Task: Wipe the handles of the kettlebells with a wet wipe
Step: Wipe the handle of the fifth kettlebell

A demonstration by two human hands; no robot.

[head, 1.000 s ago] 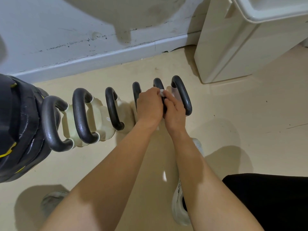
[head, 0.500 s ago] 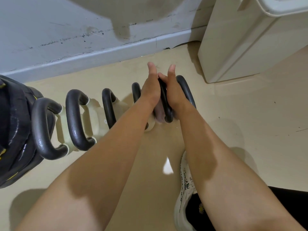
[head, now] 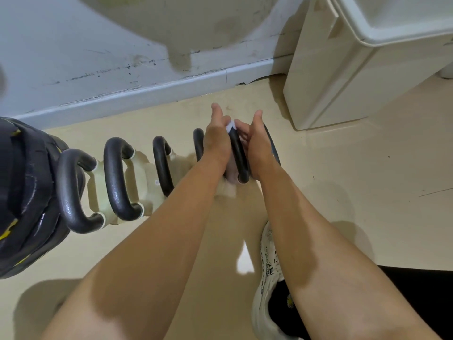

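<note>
Kettlebells [head: 127,182] stand in a row on the beige floor [head: 343,192], running from 9 o'clock toward centre, pale bodies under black handles. One container is visible: a cream cabinet or bin [head: 343,77] at 1 o'clock; its contents cannot be seen. Both hands work the fifth handle [head: 239,155], just above centre. The left hand [head: 217,141] presses against its left side, thumb raised, fingers out of sight behind the bar. The right hand [head: 258,143] presses the right side likewise. A white wet wipe [head: 231,126] shows between them at the handle's top, pinched against the bar. How tightly either hand closes cannot be told. A white shoe [head: 267,278] rests at 5 o'clock.
</note>
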